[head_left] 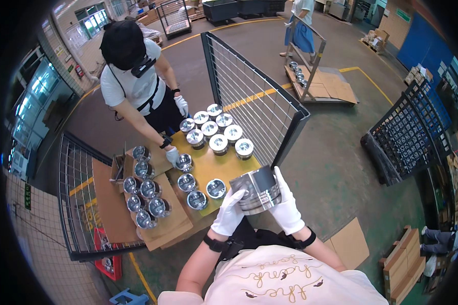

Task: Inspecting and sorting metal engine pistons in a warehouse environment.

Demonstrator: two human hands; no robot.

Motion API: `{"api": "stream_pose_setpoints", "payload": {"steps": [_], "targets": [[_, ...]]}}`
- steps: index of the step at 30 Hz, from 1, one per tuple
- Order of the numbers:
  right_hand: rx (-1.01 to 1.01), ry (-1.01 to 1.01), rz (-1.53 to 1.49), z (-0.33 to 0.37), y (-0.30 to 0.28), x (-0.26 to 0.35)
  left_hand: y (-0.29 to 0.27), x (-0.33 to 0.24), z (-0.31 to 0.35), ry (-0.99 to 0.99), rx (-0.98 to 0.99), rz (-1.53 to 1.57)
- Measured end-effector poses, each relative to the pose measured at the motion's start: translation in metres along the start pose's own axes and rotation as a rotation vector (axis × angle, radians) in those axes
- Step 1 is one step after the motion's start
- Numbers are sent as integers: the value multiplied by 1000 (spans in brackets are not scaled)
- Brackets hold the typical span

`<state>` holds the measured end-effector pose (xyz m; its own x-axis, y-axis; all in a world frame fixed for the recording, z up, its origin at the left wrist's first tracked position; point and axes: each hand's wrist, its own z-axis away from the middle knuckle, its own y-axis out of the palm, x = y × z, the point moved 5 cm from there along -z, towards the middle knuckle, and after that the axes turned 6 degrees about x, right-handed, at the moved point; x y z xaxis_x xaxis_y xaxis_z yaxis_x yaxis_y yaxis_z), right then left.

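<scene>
A large metal piston [256, 189] with a dark band on its side is held up between my two white-gloved hands, in front of my body. My left hand [230, 212] grips its left side, and my right hand [287, 206] is wrapped against its right side. Just left of it, a single piston [216, 188] stands on the yellow board [207, 161]. Several more pistons [218, 144] are grouped at the board's far end. Across from me, a co-worker's gloved hand [173, 157] touches another piston [184, 162].
Cardboard [175, 223] on the left carries several pistons [150, 189]. A wire mesh side [254, 86] rises behind the board, another mesh panel [68, 203] at the left. A trolley [323, 86] stands far right, a black crate rack [407, 134] at the right. A red bin [118, 269] sits low left.
</scene>
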<state>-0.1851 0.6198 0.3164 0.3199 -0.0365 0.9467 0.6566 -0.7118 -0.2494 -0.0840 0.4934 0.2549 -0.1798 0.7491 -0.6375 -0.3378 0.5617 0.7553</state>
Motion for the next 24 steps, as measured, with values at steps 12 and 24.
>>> {"api": "stream_pose_setpoints", "payload": {"steps": [12,24], "targets": [[95,-286,314,27,18,37,-3,26,-1,-69,237,593],[239,391,-1188,-22,46,-65,41,-21,6,487,-66,-1238]]}}
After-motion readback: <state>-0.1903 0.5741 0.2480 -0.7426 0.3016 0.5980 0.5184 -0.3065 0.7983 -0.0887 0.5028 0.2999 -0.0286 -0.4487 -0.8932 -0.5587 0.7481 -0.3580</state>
